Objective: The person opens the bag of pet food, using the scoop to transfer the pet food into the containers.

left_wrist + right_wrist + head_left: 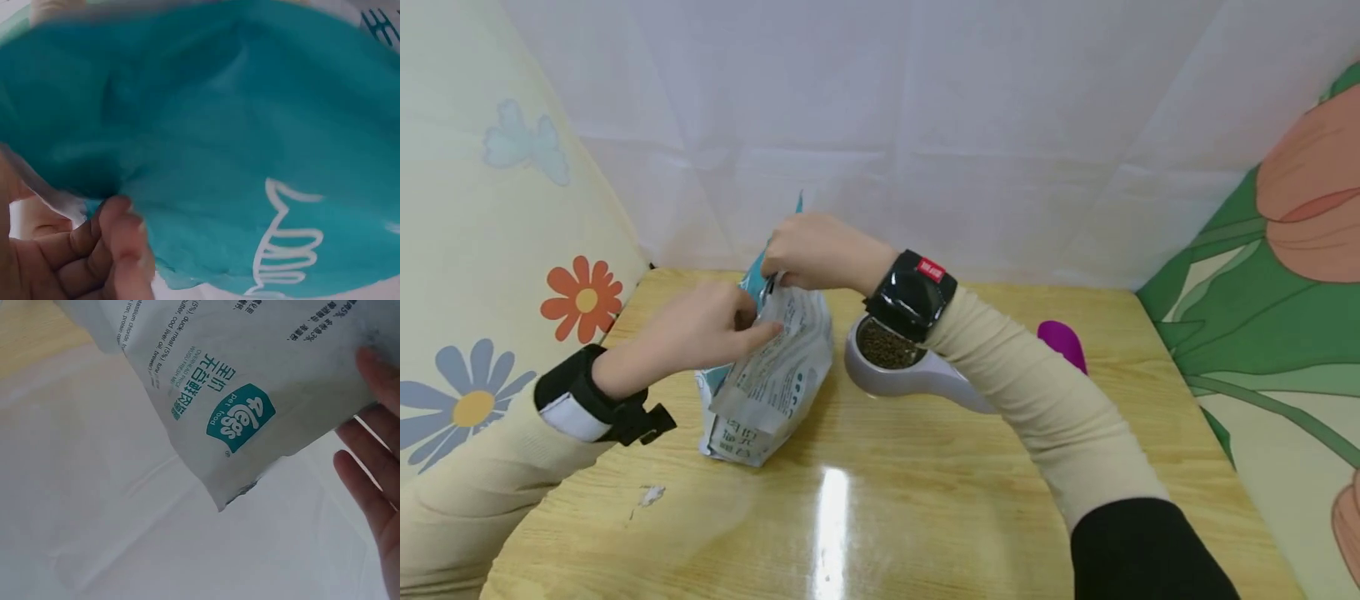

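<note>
A teal and white pet food bag (775, 375) stands on the table, leaning, its printed white panel facing right. My right hand (827, 250) pinches its top edge, and in the right wrist view the thumb (381, 378) lies on the white panel. Lower on the left side, my left hand (692, 329) holds the bag, thumb over the white panel. From the left wrist, curled fingers (128, 244) show against the teal side (206, 125). Just right of the bag lies a pale scoop (880, 382) filled with brown kibble (887, 343); my right forearm crosses above its handle.
A purple rounded object (1063, 342) lies at the right, partly hidden by my right sleeve. A white cloth (1000, 150) hangs behind the wooden table (925, 508). Flower-printed panels flank both sides. A small worn patch (652, 496) marks the table's left front.
</note>
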The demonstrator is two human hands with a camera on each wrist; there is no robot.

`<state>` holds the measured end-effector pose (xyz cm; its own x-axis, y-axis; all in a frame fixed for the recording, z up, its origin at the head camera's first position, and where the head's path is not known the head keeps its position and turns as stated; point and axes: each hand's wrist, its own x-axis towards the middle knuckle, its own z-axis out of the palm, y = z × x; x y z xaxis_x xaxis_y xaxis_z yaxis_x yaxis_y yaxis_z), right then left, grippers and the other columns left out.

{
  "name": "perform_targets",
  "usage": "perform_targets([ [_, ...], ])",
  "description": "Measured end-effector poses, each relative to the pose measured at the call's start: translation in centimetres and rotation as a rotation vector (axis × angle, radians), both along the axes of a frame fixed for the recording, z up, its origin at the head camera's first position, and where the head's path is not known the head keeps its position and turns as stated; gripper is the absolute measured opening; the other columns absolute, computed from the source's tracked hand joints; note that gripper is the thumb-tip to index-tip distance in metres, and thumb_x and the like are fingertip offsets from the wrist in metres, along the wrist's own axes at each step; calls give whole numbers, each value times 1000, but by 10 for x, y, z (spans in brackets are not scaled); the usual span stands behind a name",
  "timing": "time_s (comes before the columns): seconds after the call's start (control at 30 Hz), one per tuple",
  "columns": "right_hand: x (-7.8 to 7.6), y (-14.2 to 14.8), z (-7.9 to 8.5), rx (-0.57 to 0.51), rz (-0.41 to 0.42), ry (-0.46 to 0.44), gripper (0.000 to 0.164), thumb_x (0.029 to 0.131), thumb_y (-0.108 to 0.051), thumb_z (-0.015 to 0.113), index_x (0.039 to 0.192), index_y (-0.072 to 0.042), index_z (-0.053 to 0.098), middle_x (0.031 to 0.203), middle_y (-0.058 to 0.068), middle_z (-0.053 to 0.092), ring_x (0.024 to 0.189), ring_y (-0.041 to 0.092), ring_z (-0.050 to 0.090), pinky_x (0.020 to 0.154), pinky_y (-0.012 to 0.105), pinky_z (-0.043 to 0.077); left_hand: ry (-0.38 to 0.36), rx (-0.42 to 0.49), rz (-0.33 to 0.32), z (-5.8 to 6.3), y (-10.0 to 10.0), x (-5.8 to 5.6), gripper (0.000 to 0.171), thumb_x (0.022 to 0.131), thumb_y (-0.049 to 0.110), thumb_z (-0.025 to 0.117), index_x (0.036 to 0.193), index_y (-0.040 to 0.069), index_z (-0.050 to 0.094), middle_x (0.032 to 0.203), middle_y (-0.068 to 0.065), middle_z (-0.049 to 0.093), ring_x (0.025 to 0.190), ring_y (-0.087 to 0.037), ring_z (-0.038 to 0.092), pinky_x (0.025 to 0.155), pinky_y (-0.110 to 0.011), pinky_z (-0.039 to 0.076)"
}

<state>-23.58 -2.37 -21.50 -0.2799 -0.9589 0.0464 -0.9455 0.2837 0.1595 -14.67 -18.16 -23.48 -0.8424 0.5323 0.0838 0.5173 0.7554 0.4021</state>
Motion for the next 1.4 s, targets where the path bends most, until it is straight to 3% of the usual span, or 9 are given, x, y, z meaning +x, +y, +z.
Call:
perform_targets([
  [0.13,3,-4,1,-4,14,86,23,85,-6,58,63,-9,54,67,1,57,60,14,42,60,25,40,28,-37,13,1,4,-8,40,81,8,55,48,14,34,44,7,25,36,-5,25,40,-20,21],
  [0.3,1,-6,-6,-58,20,107,32,86,-2,53,59,-13,39,62,0,47,58,13,34,56,23,33,120,-66,26,-1,7,-9,39,76,2,52,47,15,29,46,8,20,38,-5,18,40,-20,19],
  [0.4,0,-3,-9,-93,23,113,26,84,-3,55,60,-11,48,63,0,51,58,13,36,57,25,36,124,-48,10,-1,6,-11,39,75,1,52,46,15,29,45,8,19,38,-4,17,40,-20,19],
  [0.63,-5,0,-11,-134,21,65,14,84,-15,63,72,-7,65,70,3,61,64,17,51,64,27,43,-45,9,9,5,1,-21,45,85,15,55,46,15,33,42,8,24,34,-4,22,38,-20,20],
  [0.77,-8,0,-15,-137,20,63,11,83,-11,63,73,-7,64,70,3,60,67,18,53,64,27,43,-10,-52,40,8,4,-26,45,86,17,54,47,15,33,43,7,24,35,-5,24,39,-20,20],
  [0.9,-10,-2,-20,-160,22,83,9,81,-6,63,72,-8,65,68,3,60,66,19,53,66,28,44,48,-114,22,7,9,-28,41,82,9,54,48,14,31,46,6,22,38,-7,23,42,-21,21],
  [1.1,-10,-2,-21,-172,22,109,8,78,-8,66,70,-7,65,65,4,60,66,22,54,73,31,44,110,-104,22,4,13,-26,40,78,4,54,48,14,29,48,6,20,39,-7,22,42,-22,21],
  [1.23,-12,0,-19,-173,50,97,14,80,-10,64,67,-6,63,64,4,58,64,22,52,69,31,43,98,-62,26,2,10,-25,39,79,6,52,47,14,31,45,6,23,37,-7,22,41,-21,21],
  [1.4,-21,5,-15,-144,-1,88,7,83,-6,62,79,-6,68,80,4,66,80,20,59,74,29,44,43,-42,9,3,9,-31,45,84,15,54,45,15,32,42,8,22,35,-4,19,39,-20,19],
])
